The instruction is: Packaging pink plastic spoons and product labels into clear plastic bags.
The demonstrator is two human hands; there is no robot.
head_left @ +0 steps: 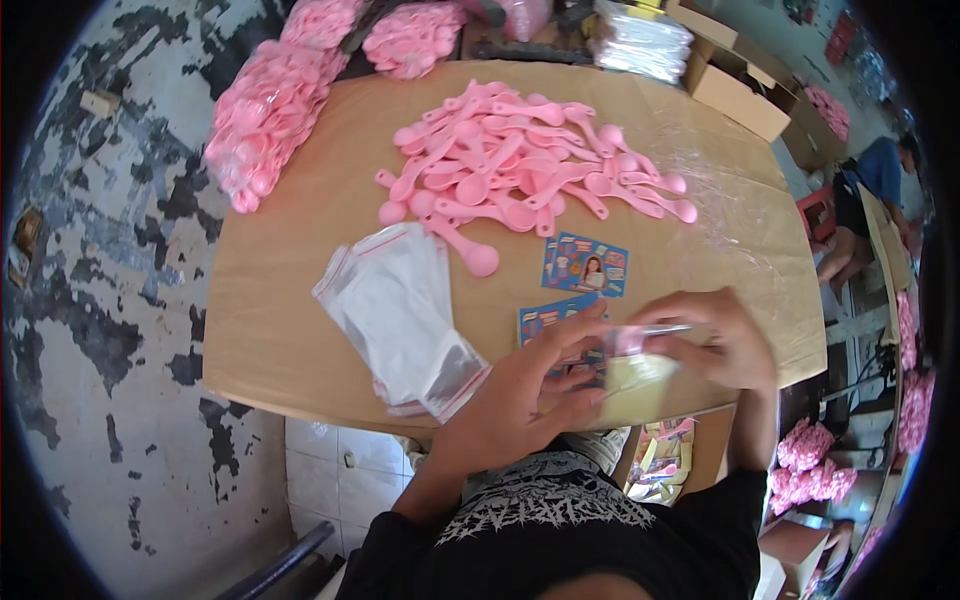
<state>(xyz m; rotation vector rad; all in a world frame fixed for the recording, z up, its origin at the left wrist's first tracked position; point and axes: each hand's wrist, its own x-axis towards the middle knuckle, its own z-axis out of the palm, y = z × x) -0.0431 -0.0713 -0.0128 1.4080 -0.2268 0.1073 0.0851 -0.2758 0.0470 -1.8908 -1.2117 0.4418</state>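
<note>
My right hand (pixel 728 338) pinches the top of a clear plastic bag (pixel 655 329), slightly blurred by motion. Something pink shows near the bag's upper end, and a pale yellow, card-like piece (pixel 636 388) hangs below. To its left, my left hand (pixel 530 392) has its fingers apart, over the edge of a stack of blue printed cards (pixel 540 318) that it partly hides. More blue cards (pixel 590 264) lie just beyond. Left of that hand is a pile of clear, flat plastic bags (pixel 395 300). Farther back, many pink measuring spoons (pixel 520 150) are heaped together.
Brown paper covers the table (pixel 270 330). Filled bags of pink pieces (pixel 265 130) stand at the far left; wrapped clear packs (pixel 640 42) and a cardboard box (pixel 740 92) at the far right. Below the near edge sits an open carton (pixel 665 455). Another person (pixel 865 200) sits at right.
</note>
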